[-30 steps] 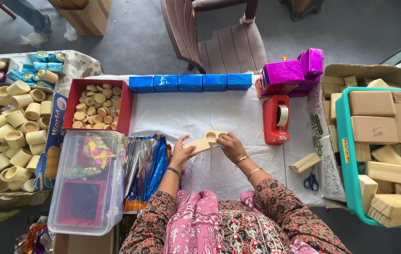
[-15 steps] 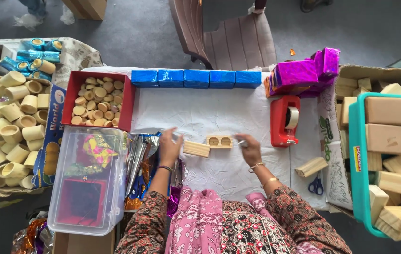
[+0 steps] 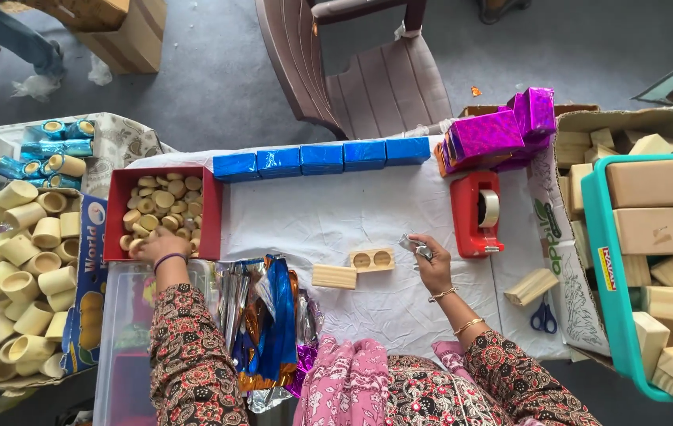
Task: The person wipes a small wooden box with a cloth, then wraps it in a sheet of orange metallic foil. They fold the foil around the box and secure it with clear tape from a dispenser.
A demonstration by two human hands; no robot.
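My left hand (image 3: 159, 245) reaches into the red box (image 3: 214, 213) of small round wooden discs (image 3: 161, 203), fingers curled down among them; whether it grips one is hidden. My right hand (image 3: 433, 267) rests on the white cloth beside the red tape dispenser (image 3: 474, 213) and pinches a small silvery scrap (image 3: 413, 245). Two wooden blocks lie between my hands: a plain one (image 3: 335, 276) and one with two round holes (image 3: 372, 259), both untouched.
A row of blue wrapped blocks (image 3: 320, 157) and purple wrapped ones (image 3: 498, 132) line the far edge. Shiny foil sheets (image 3: 267, 319) lie near me, a clear tub (image 3: 123, 347) left. Wooden cups (image 3: 24, 272) fill a box; a teal crate (image 3: 598, 260) of blocks, scissors (image 3: 543, 317), a loose block (image 3: 532, 286).
My hands let go of the two blocks and moved apart. The left hand went left into the red box; the right hand moved right toward the tape dispenser and now pinches a silvery scrap.
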